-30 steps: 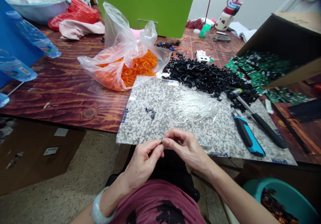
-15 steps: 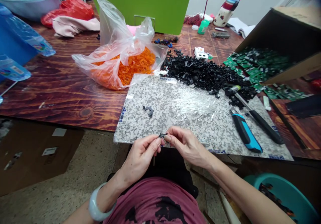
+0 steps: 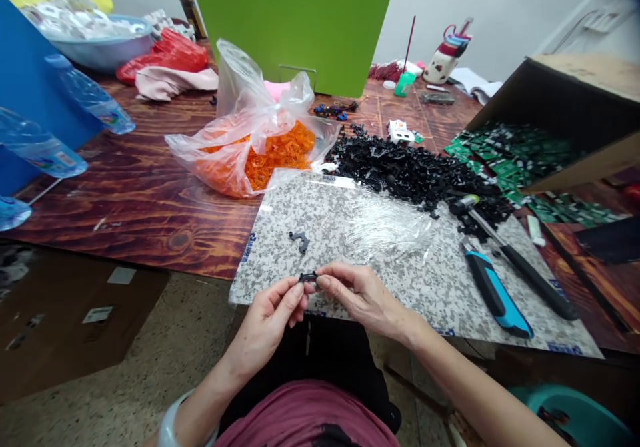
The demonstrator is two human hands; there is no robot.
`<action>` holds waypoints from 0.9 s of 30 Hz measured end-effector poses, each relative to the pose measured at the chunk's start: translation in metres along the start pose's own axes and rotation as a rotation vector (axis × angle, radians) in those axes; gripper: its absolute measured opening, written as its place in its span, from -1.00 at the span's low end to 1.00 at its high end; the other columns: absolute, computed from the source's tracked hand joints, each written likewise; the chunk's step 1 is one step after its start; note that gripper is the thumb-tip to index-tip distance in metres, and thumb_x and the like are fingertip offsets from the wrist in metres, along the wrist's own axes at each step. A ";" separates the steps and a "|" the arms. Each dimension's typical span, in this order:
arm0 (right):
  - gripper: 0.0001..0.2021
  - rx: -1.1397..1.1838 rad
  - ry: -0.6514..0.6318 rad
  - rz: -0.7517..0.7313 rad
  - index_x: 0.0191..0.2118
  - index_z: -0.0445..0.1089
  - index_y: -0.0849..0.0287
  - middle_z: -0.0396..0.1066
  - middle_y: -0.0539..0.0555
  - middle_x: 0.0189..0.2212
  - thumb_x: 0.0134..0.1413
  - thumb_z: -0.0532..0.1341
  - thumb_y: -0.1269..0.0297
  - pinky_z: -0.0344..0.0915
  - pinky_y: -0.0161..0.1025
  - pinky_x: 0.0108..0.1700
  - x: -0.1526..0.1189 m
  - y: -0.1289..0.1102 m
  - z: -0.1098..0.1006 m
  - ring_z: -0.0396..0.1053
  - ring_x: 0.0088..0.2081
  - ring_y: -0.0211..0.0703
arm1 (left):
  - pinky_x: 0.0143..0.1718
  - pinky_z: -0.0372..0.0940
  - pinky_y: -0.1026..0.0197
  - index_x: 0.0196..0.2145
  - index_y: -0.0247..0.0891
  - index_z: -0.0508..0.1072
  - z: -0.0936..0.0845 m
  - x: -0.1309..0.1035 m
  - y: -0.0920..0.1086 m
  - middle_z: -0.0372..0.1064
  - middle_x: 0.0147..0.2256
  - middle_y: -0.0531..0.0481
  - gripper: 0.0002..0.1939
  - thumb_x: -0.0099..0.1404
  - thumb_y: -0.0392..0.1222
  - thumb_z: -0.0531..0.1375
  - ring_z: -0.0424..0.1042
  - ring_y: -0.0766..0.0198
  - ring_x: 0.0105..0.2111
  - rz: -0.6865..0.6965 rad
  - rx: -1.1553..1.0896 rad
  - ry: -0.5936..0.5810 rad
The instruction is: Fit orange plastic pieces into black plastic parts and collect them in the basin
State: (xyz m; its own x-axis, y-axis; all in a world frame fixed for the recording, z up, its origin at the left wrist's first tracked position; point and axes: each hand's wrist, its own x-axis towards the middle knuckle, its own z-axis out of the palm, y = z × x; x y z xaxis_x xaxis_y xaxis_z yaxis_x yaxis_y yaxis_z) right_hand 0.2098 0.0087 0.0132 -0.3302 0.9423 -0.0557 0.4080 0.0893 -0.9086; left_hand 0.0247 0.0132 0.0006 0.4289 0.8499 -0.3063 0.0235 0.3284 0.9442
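A small curved black plastic part is pinched between both hands at the front edge of the speckled board. My left hand grips its left end with thumb and fingers. The thumb and fingers of my right hand close on its right end. Another dark curved piece lies on the board just beyond the hands. To its right is a bundle of thin clear strands, and behind that a heap of black parts.
A bag of orange parts stands behind the board's left side. On the right lie a blue-and-black cutter and a hammer. A cardboard box spills green boards. A teal basin sits low at right.
Both hands have moved slightly left, and more of the curved black part shows between them. The view has tilted, so the table items appear lower in the picture.
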 end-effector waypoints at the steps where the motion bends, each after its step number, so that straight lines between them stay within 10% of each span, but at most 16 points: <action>1: -0.73 -0.009 0.008 -0.011 -0.27 0.42 0.20 0.35 -0.02 -0.48 0.25 0.04 0.18 0.12 -0.37 -0.42 0.003 0.000 -0.002 0.22 -0.46 -0.30 | -0.49 0.13 0.35 -0.31 -0.32 0.44 -0.002 0.001 0.000 0.24 -0.49 0.09 -0.76 0.31 -0.09 0.11 0.19 0.40 -0.51 -0.009 -0.027 0.016; 17: -0.79 -0.773 0.246 -0.086 -0.19 0.45 0.21 0.44 0.19 -0.20 0.19 0.10 0.29 0.18 -0.19 -0.08 0.231 0.004 -0.014 0.34 -0.12 -0.04 | -0.47 0.13 0.36 -0.23 -0.30 0.51 -0.030 -0.006 0.005 0.25 -0.47 0.06 -0.71 0.25 -0.01 0.20 0.18 0.42 -0.50 -0.083 -0.267 0.150; 27: -0.77 -0.939 0.137 0.049 -0.21 0.45 0.20 0.45 0.22 -0.16 0.11 0.17 0.18 0.26 -0.11 -0.14 0.267 0.002 0.002 0.37 -0.10 0.09 | -0.48 0.13 0.35 -0.25 -0.32 0.49 -0.042 -0.006 0.009 0.23 -0.48 0.06 -0.69 0.25 0.00 0.19 0.18 0.40 -0.50 -0.077 -0.296 0.169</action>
State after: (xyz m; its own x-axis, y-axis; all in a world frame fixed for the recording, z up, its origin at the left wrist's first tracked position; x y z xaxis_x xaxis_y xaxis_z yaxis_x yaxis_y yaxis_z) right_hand 0.1208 0.2597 -0.0042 -0.2163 0.9762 0.0185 0.9560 0.2156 -0.1992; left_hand -0.0151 0.0284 0.0060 0.2797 0.8660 -0.4145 -0.2234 0.4786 0.8491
